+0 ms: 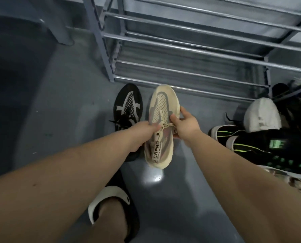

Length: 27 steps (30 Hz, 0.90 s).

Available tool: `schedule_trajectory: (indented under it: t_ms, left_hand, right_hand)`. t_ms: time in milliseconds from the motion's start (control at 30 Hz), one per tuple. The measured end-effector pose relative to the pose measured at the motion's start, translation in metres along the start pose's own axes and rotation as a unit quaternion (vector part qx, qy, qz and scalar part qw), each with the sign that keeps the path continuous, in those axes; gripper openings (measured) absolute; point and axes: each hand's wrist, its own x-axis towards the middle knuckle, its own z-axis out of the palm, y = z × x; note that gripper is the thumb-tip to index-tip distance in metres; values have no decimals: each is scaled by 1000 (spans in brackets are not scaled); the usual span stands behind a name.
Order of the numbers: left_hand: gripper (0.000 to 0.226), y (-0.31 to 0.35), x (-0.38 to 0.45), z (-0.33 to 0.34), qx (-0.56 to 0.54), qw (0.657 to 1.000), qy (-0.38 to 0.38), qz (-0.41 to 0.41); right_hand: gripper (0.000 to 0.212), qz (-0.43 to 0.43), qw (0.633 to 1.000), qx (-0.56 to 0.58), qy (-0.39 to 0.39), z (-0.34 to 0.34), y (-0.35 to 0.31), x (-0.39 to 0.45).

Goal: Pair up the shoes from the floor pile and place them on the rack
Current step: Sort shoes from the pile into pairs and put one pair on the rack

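- While we look down from the head camera, we log a beige knit sneaker point(161, 123) at the centre of view, held above the grey floor point(55, 95), toe toward 12 o'clock, heel toward 6 o'clock, with dark lettering along its heel strip.
- Left hand point(141, 135): at 9 o'clock of that shoe, fingers curled around its left side near the laces, thumb on top; it grips the sneaker.
- Right hand point(185, 124): at 3 o'clock of the shoe, thumb on the laces, fingers wrapped around the right edge; it grips the same sneaker.
- Black sneaker with white markings point(127, 106): on the floor just beside the beige one at 9 o'clock, toe toward 12 o'clock, partly hidden by the left hand.
- Metal shoe rack point(190, 50): grey bars in tiers, at 12 o'clock, near the toe of the held shoe.
- Pile at 3 o'clock: a black shoe with green accents point(261, 146) and a white shoe point(261, 114) at its 12 o'clock; further dark shoes lie behind, too blurred for us to tell apart.
- Slide sandal point(111, 204): black and white, on a foot at 6 o'clock.
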Motion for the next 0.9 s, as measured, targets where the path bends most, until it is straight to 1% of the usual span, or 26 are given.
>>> schedule_trajectory:
  t_ms: [100,200,300,333,400,433,467,500,533,567,600,633,667,700,767,900]
  left_hand:
    - [31,4,6,-3,24,999,17,24]
    - [33,8,6,-9,37,998,33,39]
    - [37,4,3,-9,65,996,35,47]
    - [39,3,2,-8,83,994,36,56]
    - [44,2,3,-4,122,988,41,83]
    - [48,2,4,-1,138,984,47,98]
    - [50,3,2,2,159,980,56,107]
    - [53,5,-1,6,183,974,64,115]
    - [53,7,-3,10,217,964,77,130]
    - [57,8,-4,15,270,947,95,146]
    - [62,11,-4,20,335,923,107,158]
    - [68,15,-6,28,390,899,114,165]
    - [71,20,-10,37,428,882,113,165]
    - [71,24,-12,47,453,870,101,167]
    - [71,28,-17,69,498,846,61,181]
    - [74,38,-25,120,593,779,-29,200]
  right_hand:
    - [58,2,999,37,22,5,1,8]
    - [57,3,1000,16,11,13,5,7]
    - [40,-10,1000,-9,-10,14,8,2]
    - [39,-17,1000,-16,-15,12,7,0]
    - [48,-31,997,-62,-25,4,4,-5]
    - [53,-44,992,-116,-31,-2,2,-9]
    - [57,-63,977,-198,-40,-9,-2,-13]
    - [58,-88,948,-300,-51,-18,-7,-17]
    - [59,-113,906,-403,-63,-30,-12,-22]
    - [59,-134,860,-487,-72,-43,-18,-28]
    - [59,-150,821,-545,-77,-58,-25,-35]
    - [59,-161,795,-580,-79,-75,-31,-42]
    - [59,-166,780,-598,-76,-93,-35,-50]
    - [60,-167,773,-608,-68,-114,-37,-58]
    - [61,-156,768,-619,-43,-160,-34,-72]
    - [72,-102,761,-639,41,-249,-9,-97]
